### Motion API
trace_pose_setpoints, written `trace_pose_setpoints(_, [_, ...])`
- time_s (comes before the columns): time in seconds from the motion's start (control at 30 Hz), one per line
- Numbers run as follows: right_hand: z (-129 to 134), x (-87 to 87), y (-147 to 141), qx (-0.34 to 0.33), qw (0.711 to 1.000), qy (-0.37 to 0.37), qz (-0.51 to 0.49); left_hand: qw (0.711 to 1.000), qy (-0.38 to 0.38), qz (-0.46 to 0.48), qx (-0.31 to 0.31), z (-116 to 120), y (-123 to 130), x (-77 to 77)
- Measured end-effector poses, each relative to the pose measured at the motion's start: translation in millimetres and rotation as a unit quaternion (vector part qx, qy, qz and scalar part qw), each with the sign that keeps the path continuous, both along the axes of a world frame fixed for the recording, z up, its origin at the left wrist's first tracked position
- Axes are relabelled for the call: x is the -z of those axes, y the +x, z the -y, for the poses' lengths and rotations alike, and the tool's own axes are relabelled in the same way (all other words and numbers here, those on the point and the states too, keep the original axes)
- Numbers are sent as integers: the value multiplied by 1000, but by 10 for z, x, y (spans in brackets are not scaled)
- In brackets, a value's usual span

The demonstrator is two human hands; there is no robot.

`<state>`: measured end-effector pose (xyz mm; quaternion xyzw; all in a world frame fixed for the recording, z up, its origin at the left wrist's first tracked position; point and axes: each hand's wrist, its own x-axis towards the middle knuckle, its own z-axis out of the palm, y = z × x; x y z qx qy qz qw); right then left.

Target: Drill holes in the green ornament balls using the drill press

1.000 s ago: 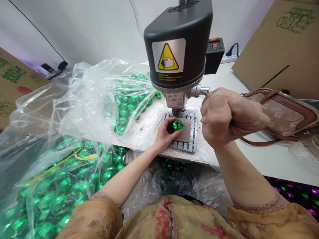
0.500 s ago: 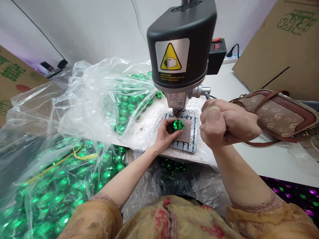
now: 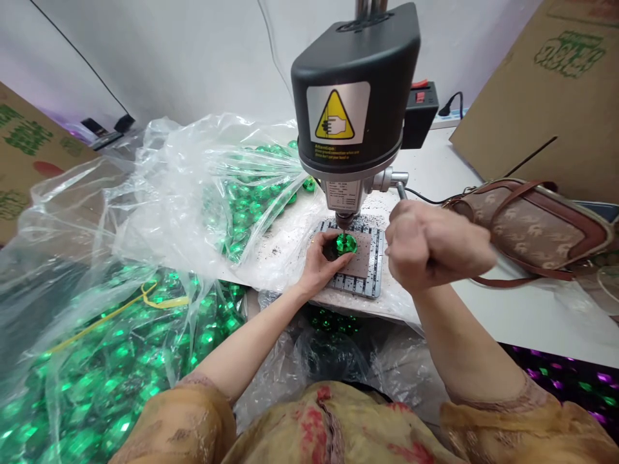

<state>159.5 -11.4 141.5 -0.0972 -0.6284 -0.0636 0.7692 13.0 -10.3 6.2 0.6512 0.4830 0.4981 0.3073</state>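
Observation:
A black drill press (image 3: 355, 96) with a yellow warning label stands at the centre. Under its bit lies a shiny green faceted piece (image 3: 346, 243), on a brown board (image 3: 360, 261) over the slotted metal base (image 3: 374, 277). My left hand (image 3: 323, 261) grips the green piece from the left, thumb at its near side and fingers at its far side. To the right of the press, my right hand (image 3: 435, 245) is closed round the lever (image 3: 401, 190), whose lower part the fingers hide. The bit's tip meets the middle of the piece.
Clear plastic bags (image 3: 178, 193) with many green pieces (image 3: 87, 399) fill the left. A patterned handbag (image 3: 536, 225) and a cardboard box (image 3: 541, 96) are at the right. Purple and green pieces (image 3: 570, 386) lie at the lower right.
My right hand has shifted slightly left and down with the lever. My left hand still holds the green piece in the same place. The view has shifted a little.

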Motion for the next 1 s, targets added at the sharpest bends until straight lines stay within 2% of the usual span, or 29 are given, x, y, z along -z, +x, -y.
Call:
trace_pose_setpoints(0.07, [27,-192,-45,12,996,-75,-53,1000,-4,-5,-9,8,18,-26])
trace_pose_setpoints(0.17, [31,-467,-77,-5,982,-163,-94,999,0,-17,-31,119,25,-96])
trace_pose_setpoints(0.23, [19,-563,-78,-20,979,-176,-101,998,26,-46,-30,285,-21,-129])
trace_pose_setpoints(0.3, [6,-587,-75,-27,977,-184,-103,992,78,-101,22,508,-125,-113])
trace_pose_setpoints(0.33, [0,-582,-76,-28,976,-187,-105,981,114,-142,70,630,-195,-80])
trace_pose_setpoints(0.37, [-5,-573,-77,-28,977,-185,-106,961,154,-193,128,750,-273,-33])
trace_pose_setpoints(0.4, [-11,-563,-79,-29,977,-180,-107,928,193,-256,192,863,-353,26])
trace_pose_setpoints(0.47, [-21,-548,-83,-28,978,-169,-116,831,247,-398,299,1048,-507,156])
trace_pose_setpoints(0.5, [-24,-544,-84,-25,979,-164,-119,783,258,-458,334,1112,-575,212])
trace_pose_setpoints(0.53, [-25,-540,-85,-21,978,-170,-121,746,259,-499,356,1153,-635,254])
trace_pose_setpoints(0.57, [-24,-538,-86,-17,976,-182,-120,729,260,-516,367,1169,-688,276])
trace_pose_setpoints(0.6, [-20,-536,-87,-16,974,-192,-121,732,264,-508,368,1155,-734,274])
trace_pose_setpoints(0.63, [-15,-535,-88,-19,974,-191,-119,752,274,-480,358,1110,-776,246])
trace_pose_setpoints(0.67, [-9,-533,-89,-26,976,-182,-120,785,285,-439,330,1031,-815,195])
trace_pose_setpoints(0.7, [-4,-532,-91,-33,976,-176,-121,827,290,-393,277,915,-852,123])
trace_pose_setpoints(0.77, [2,-531,-94,-43,977,-166,-123,911,260,-303,107,581,-925,-51])
trace_pose_setpoints(0.8, [1,-529,-95,-44,977,-168,-123,941,205,-268,5,372,-962,-137])
trace_pose_setpoints(0.83, [-3,-527,-95,-45,977,-169,-122,957,146,-242,-63,147,-998,-212])
trace_pose_setpoints(0.9, [-16,-520,-89,-50,978,-162,-118,964,45,-242,-100,-308,-1067,-311])
trace_pose_setpoints(0.93, [-23,-516,-85,-50,980,-150,-121,955,15,-280,-97,-515,-1097,-335])
trace_pose_setpoints(1.0, [-37,-504,-75,-51,981,-140,-120,920,-12,-382,-89,-854,-1151,-345])
